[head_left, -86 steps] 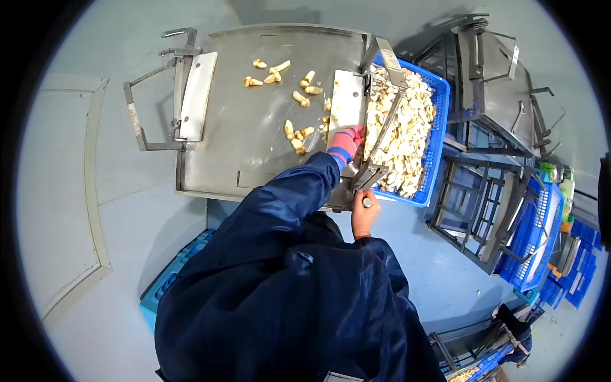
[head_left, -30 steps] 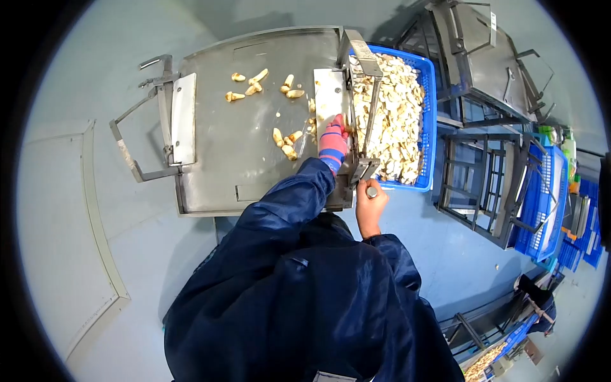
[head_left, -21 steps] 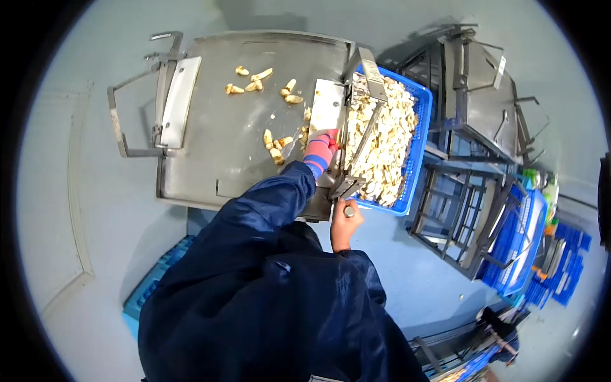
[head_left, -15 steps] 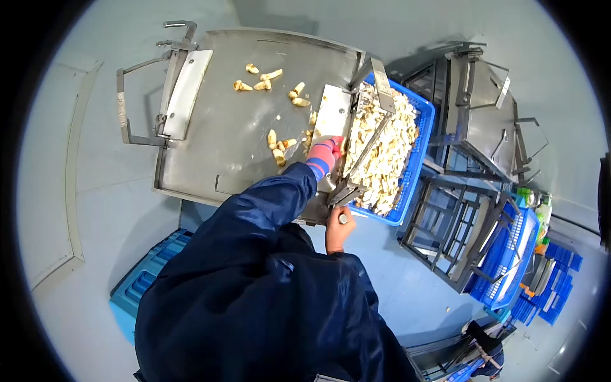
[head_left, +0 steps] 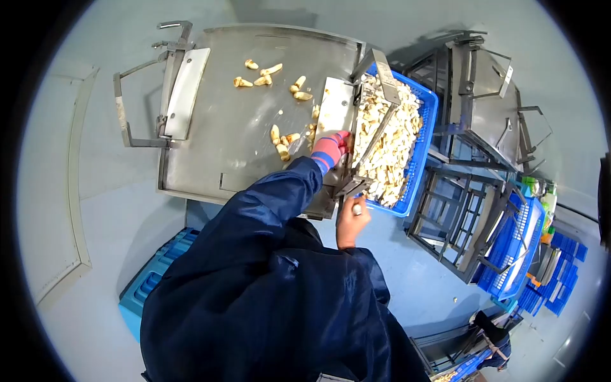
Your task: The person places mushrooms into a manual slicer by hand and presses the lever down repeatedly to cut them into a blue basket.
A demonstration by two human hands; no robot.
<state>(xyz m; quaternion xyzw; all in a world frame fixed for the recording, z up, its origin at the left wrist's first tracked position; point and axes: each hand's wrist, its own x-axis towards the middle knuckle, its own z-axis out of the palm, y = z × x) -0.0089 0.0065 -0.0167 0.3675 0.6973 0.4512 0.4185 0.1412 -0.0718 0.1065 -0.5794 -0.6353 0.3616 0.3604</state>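
Note:
My left hand [head_left: 330,149], in a pink and blue striped glove, is closed at the white board [head_left: 335,105] beside the metal cutter frame [head_left: 378,134]; what its fingers hold is hidden. My bare right hand [head_left: 352,223] is wrapped round the cutter handle [head_left: 357,209] at the frame's near end. Several whole mushrooms [head_left: 263,80] lie on the steel table [head_left: 235,134], some of them against the board's left edge. Right of the cutter, a blue basket [head_left: 425,149] holds a heap of sliced mushrooms [head_left: 391,146].
A second cutter frame [head_left: 121,108] with a white board [head_left: 189,94] stands at the table's left end. Metal racks [head_left: 455,216] and blue baskets [head_left: 517,254] are at the right. A turquoise crate [head_left: 153,274] sits on the floor at left. Another person [head_left: 493,340] is at lower right.
The camera view has shifted and turned slightly. My left hand stays at the board and my right hand on the handle. Two mushrooms seen in the middle of the table at first are now grouped differently.

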